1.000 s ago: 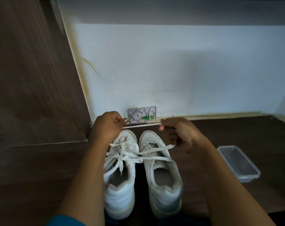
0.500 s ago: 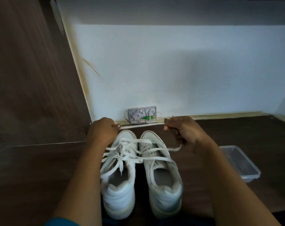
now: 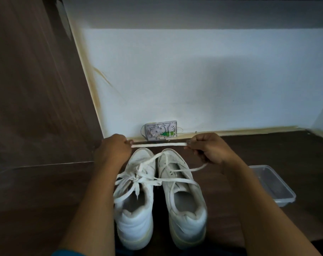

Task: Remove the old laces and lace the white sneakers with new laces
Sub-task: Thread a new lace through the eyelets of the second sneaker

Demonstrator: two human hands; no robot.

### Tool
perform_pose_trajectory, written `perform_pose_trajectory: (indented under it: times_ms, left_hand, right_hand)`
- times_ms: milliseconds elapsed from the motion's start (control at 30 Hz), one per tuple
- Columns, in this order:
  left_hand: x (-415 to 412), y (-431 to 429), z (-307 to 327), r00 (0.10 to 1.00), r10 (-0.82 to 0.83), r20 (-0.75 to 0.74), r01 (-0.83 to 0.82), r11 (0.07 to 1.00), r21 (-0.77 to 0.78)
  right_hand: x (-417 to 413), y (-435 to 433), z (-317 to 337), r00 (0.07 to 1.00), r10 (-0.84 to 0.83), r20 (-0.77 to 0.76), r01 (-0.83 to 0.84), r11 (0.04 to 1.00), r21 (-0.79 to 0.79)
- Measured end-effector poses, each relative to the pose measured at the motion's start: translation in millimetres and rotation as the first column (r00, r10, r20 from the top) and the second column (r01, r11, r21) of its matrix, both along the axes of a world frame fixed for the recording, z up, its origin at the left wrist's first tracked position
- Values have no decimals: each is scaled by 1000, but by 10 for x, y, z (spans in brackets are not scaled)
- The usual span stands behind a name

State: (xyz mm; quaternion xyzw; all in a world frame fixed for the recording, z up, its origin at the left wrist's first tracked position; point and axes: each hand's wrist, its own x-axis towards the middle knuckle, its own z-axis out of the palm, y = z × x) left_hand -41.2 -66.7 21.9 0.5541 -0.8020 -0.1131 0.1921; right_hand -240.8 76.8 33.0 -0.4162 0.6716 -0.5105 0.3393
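The left grip (image 3: 113, 150) and the right grip (image 3: 210, 150) hold a flat white lace (image 3: 159, 144) stretched straight and level between them. Each grip has its fingers curled in and pinches the lace at the fingertips. The left one takes it at one end, and the right one takes it farther along. A thinner run of the lace trails out below the right grip and drops across the right sneaker (image 3: 188, 222). Both white sneakers stand side by side on the dark wood surface (image 3: 231, 228). They sit between the two forearms and on the near side of the grips, with their toes just short of the taut lace and their heels toward the person. The left sneaker (image 3: 134, 224), below the left grip, carries loose white lacing. Several of its strands spill over onto the right sneaker. Whether any lace is threaded through the right sneaker's eyelets cannot be told. Beyond the grips, a small white wall box (image 3: 161, 133) with a green part sits at the foot of the white wall (image 3: 194, 80). To the right of the right grip and well apart from it, a clear plastic container (image 3: 273, 183) rests on the wood.
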Motion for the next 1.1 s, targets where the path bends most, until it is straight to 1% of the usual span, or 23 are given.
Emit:
perform_pose_trajectory:
  times_ms: [33, 67, 100, 133, 167, 200, 300, 400, 467, 500, 533, 567, 633, 667, 700, 767, 800, 833, 900, 967, 1033, 1067, 1100]
  left_hand:
    - [-50, 50, -12, 989, -133, -65, 133, 991, 8]
    - [-135, 152, 3, 936, -292, -198, 303, 953, 25]
    - [-239, 291, 47, 836, -413, -361, 470, 879, 83]
    - [-345, 420, 94, 743, -468, -478, 592, 793, 145]
    - [-432, 511, 126, 703, -488, -517, 644, 745, 173]
    - [-483, 535, 122, 715, -501, -488, 640, 750, 167]
    - [-361, 362, 110, 858, -412, -306, 453, 888, 78]
    - [-103, 111, 119, 957, -133, -259, 132, 991, -23]
    - [32, -10, 87, 987, 101, -128, -112, 990, -81]
    - [71, -49, 56, 980, 170, -103, -178, 982, -71]
    - [79, -71, 17, 978, 181, -101, -187, 981, -48]
    - [56, -72, -4, 985, 113, -127, -117, 993, -24]
    - [-75, 38, -10, 947, -187, -262, 186, 982, -27]
    - [-186, 156, 17, 873, -331, -358, 352, 936, -6]
    - [-305, 285, 65, 778, -414, -472, 494, 868, 52]
    - [-482, 508, 117, 656, -446, -609, 653, 740, 161]
    - [-539, 556, 114, 643, -450, -620, 674, 716, 179]
    - [-548, 538, 106, 674, -462, -576, 656, 732, 181]
    - [-486, 414, 98, 788, -427, -443, 536, 830, 154]
    - [-349, 240, 102, 914, -255, -316, 297, 950, 91]
    - [-196, 113, 94, 989, -52, -140, 52, 999, -4]
    - [-161, 92, 83, 993, -31, -114, 30, 999, -15]
    - [-175, 116, 74, 981, -104, -161, 106, 994, 5]
  right_hand:
    - [40, -22, 8, 1000, 11, 11, -11, 1000, -18]
    - [96, -53, 9, 999, 41, -4, -41, 998, -38]
    - [169, -91, 11, 996, 80, -37, -82, 995, -56]
    - [247, -128, 16, 992, 112, -64, -117, 990, -73]
    - [307, -158, 20, 990, 124, -73, -130, 988, -83]
    - [321, -172, 13, 992, 107, -70, -114, 990, -89]
    - [184, -130, -13, 994, 45, -97, -52, 996, -70]
    - [-17, -32, -30, 991, 14, -131, -24, 997, -74]
    - [-111, 4, -51, 992, -39, -124, 26, 994, -103]
    - [-129, 7, -62, 993, -56, -102, 45, 993, -110]
    - [-121, 4, -68, 996, -64, -67, 56, 992, -114]
    - [-89, -12, -73, 998, -59, -21, 56, 991, -124]
    - [36, -77, -67, 996, -9, 91, 24, 985, -168]
    - [116, -109, -54, 991, 37, 129, -11, 981, -191]
    - [197, -141, -40, 985, 88, 149, -55, 976, -212]
    - [296, -199, -50, 973, 158, 170, -115, 965, -236]
    - [291, -212, -59, 971, 164, 175, -122, 966, -229]
    - [259, -205, -65, 973, 156, 173, -118, 971, -209]
    - [134, -145, -75, 980, 134, 150, -111, 982, -151]
    - [-12, -66, -72, 984, 102, 149, -85, 989, -119]
    - [-118, -9, -76, 989, 44, 140, -28, 993, -118]
    - [-134, 3, -84, 991, 27, 132, -10, 992, -124]
    - [-117, 4, -86, 991, 31, 128, -15, 992, -127]
